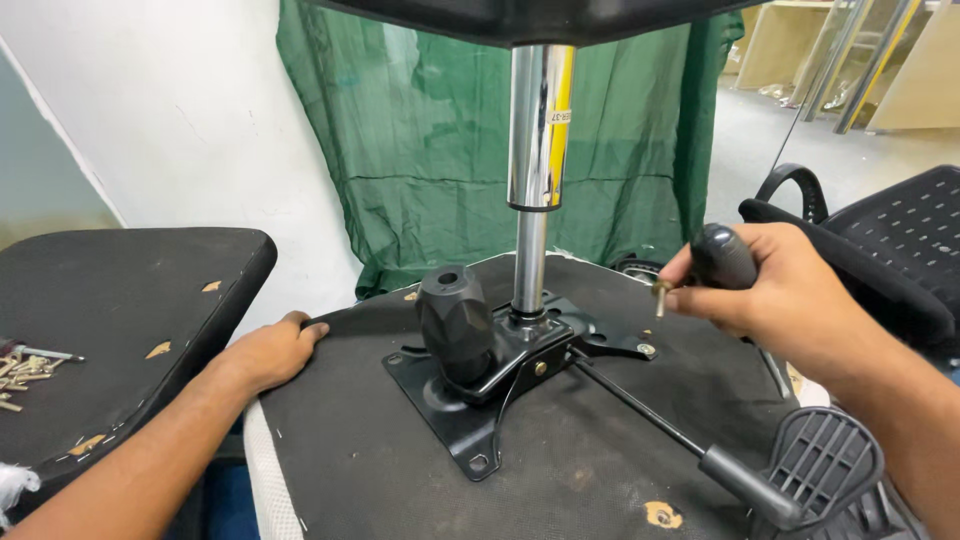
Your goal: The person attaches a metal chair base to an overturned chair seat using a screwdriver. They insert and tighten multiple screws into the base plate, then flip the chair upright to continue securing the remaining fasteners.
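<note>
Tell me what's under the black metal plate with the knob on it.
The plate lies flat on the upturned seat, whose dark underside shows all around it. The left hand presses the seat's edge. What lies directly beneath the plate is covered, so any screw holes there cannot be seen.

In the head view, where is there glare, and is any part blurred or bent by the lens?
Head view: bright glare runs down the chrome gas-lift column; the mounting plate and both hands are sharp, left hand on the seat underside, right hand gripping a black tool handle; the wall edge at left bows slightly, a wide-lens effect.
</note>
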